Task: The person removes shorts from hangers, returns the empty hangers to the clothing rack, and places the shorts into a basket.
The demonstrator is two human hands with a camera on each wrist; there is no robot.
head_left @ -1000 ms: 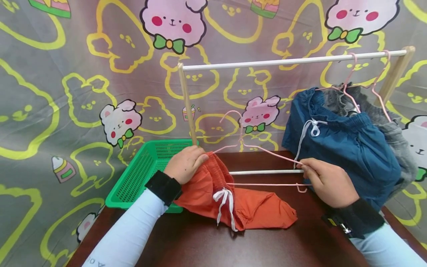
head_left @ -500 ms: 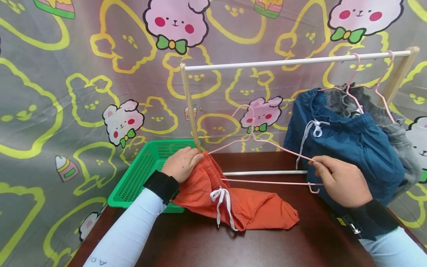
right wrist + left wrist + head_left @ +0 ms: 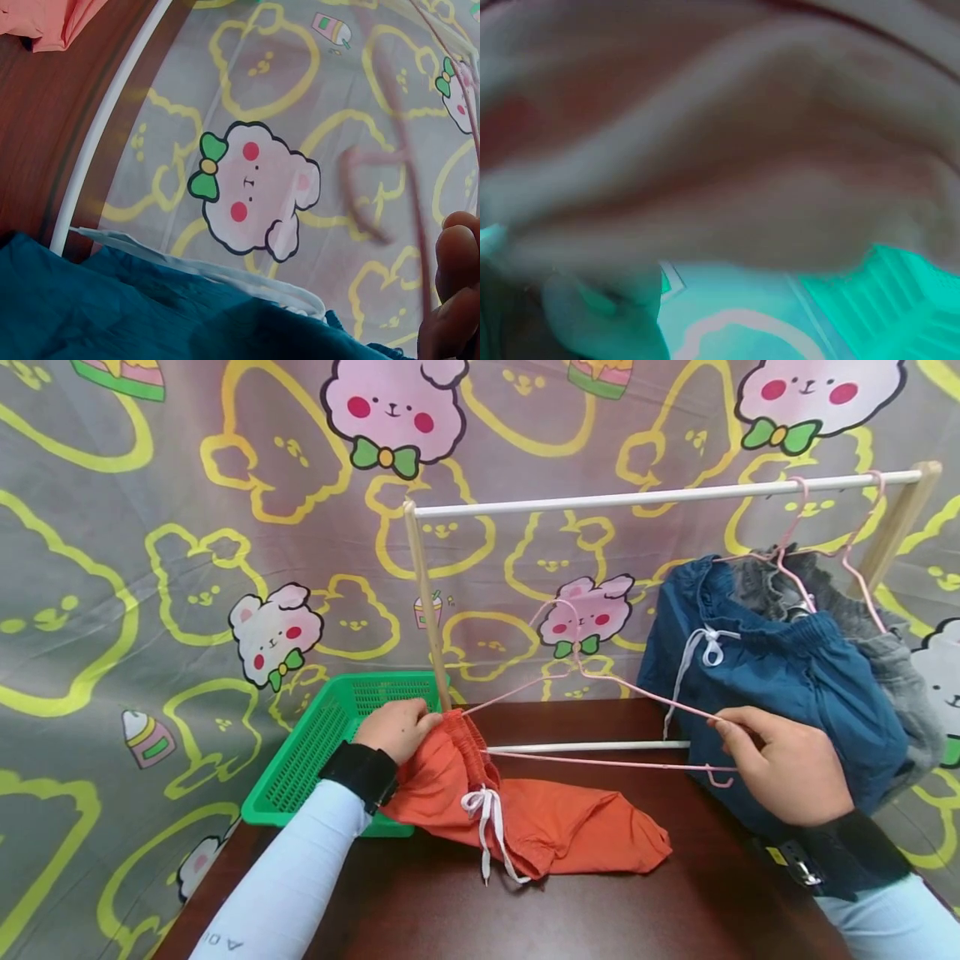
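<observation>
Orange shorts (image 3: 540, 827) with a white drawstring lie on the dark table, their waistband raised at the left. My left hand (image 3: 397, 731) grips the waistband there, beside the green basket. A pink wire hanger (image 3: 637, 692) is held hook-up, its left end inside the waistband. Thumb and fingers of my right hand (image 3: 791, 764) pinch its right shoulder, in front of the hanging blue shorts (image 3: 780, 693). The right wrist view shows the fingertips (image 3: 457, 251) by the blurred hanger (image 3: 414, 195). A large blurred shape hides most of the left wrist view.
A green perforated basket (image 3: 300, 777) stands at the back left. Behind the shorts, a rack with a white top rail (image 3: 600, 503) and wooden posts carries the blue shorts and a grey garment (image 3: 911, 685) on pink hangers. A patterned curtain (image 3: 480, 460) hangs behind.
My right hand has moved right with the hanger, whose hook has shifted the same way. My left hand has drawn the waistband slightly left and down, and less of the hanger is inside it.
</observation>
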